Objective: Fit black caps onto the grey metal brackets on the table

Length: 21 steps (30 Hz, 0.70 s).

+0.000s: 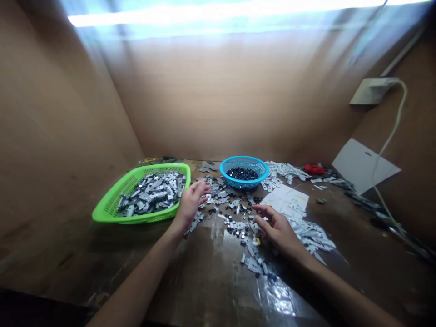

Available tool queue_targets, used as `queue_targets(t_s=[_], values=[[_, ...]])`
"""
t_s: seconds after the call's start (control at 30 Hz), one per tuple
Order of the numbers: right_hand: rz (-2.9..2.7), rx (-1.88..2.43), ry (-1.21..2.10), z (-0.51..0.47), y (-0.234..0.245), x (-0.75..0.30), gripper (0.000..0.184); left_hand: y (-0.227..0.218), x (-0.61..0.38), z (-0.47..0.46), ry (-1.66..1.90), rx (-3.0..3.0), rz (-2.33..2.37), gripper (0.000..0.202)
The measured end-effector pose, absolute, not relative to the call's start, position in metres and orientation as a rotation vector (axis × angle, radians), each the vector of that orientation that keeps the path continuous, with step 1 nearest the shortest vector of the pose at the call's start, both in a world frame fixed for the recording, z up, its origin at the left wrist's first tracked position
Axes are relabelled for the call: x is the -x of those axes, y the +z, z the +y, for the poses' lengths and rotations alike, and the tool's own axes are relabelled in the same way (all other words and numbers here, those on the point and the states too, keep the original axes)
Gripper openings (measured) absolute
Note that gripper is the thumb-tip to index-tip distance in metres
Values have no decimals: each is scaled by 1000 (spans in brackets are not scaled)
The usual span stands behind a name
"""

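My left hand [192, 203] hovers at the right rim of a green plastic basket [136, 181], its fingers loosely curled over the scattered pieces. Whether its fingertips pinch a small piece, I cannot tell. The basket is heaped with grey-and-white flat pieces [151, 194]. My right hand [275, 230] is palm down with fingers apart, just above a loose spread of similar pieces [252, 254] and small dark round parts [238, 231]. A round blue basket [243, 182] beyond my hands holds dark round parts [238, 173].
A white paper sheet [286, 200] and white strips [315, 238] lie right of the spread. Farther back are a red object [314, 169] and a leaning white board [364, 165]. Brown walls enclose the dark tabletop [204, 290], and a white cable [391, 136] runs down the right wall.
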State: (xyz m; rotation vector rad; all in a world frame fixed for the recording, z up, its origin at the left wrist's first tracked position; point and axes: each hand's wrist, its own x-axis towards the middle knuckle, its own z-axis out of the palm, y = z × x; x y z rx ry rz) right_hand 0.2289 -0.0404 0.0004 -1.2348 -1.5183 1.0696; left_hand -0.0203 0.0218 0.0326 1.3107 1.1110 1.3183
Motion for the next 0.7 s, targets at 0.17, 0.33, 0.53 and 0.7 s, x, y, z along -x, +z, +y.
queue_targets(t_s=[0.17, 0.33, 0.53, 0.7], values=[[-1600, 1269, 905, -43, 3, -230, 35, -5, 19, 30, 953, -2280, 1683, 43], [-1679, 1280, 769, -45, 10, -232, 31, -8, 21, 26, 705, -2511, 1810, 33], [-1647, 1323, 656, -35, 14, -247, 29, -5, 22, 23, 759, -2555, 1716, 26], [-1639, 1346, 600, -31, 13, -253, 27, 1, 21, 24, 921, -2481, 1637, 21]])
